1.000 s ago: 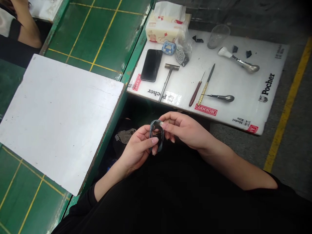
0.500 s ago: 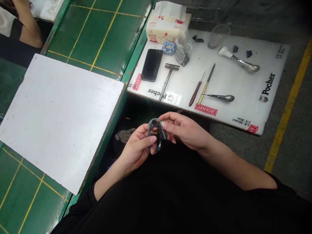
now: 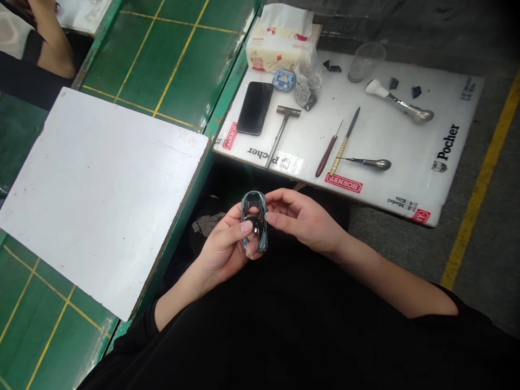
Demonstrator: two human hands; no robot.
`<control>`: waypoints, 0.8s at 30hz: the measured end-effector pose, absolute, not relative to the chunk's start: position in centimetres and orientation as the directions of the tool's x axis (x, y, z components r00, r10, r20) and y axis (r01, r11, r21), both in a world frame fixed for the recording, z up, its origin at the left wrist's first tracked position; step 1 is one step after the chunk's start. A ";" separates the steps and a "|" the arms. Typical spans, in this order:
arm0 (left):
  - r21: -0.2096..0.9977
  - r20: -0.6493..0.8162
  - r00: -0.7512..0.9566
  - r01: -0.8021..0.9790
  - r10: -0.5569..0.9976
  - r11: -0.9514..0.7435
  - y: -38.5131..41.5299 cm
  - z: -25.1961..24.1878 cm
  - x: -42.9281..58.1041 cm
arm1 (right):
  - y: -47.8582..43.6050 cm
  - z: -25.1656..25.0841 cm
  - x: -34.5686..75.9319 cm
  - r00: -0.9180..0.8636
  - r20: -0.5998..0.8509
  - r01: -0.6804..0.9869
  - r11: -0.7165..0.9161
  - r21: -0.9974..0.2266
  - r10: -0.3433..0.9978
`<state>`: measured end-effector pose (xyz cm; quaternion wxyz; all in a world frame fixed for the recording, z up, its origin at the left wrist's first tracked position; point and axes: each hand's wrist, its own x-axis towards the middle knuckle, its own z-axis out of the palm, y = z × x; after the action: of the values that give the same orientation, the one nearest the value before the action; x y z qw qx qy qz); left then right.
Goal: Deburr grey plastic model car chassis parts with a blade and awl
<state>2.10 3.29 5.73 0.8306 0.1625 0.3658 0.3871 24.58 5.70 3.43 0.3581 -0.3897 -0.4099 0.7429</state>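
Over my lap I hold a small grey-blue model car body (image 3: 254,221) with both hands. My left hand (image 3: 225,246) wraps it from below, thumb across its middle. From the right, the fingers of my right hand (image 3: 303,219) pinch its edge. The shell's open underside with a dark inner part faces up. Both hands are closed on it.
A white Pocher board (image 3: 406,146) ahead carries a phone (image 3: 255,108), small hammer (image 3: 281,133), awl (image 3: 327,153), file (image 3: 344,142), two metal-handled tools, a plastic cup (image 3: 364,60), a bag of parts and a tissue box (image 3: 280,43). A white panel (image 3: 97,189) lies on the green bench at left. Another person's arm (image 3: 52,43) shows at top left.
The car shell has turned in my hands and risen slightly; its long side now faces up. My right fingers shifted along its edge.
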 end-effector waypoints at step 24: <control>0.752 -0.369 0.413 -0.394 0.833 0.529 2.5 5.1 1.6 | 6.2 4.7 24.8 -0.443 -0.316 -0.240 -0.450 -0.860 0.839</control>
<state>1.62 2.49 5.11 0.7886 0.2905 0.3774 0.3890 24.78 6.15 4.72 0.3562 -0.3896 -0.3848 0.7572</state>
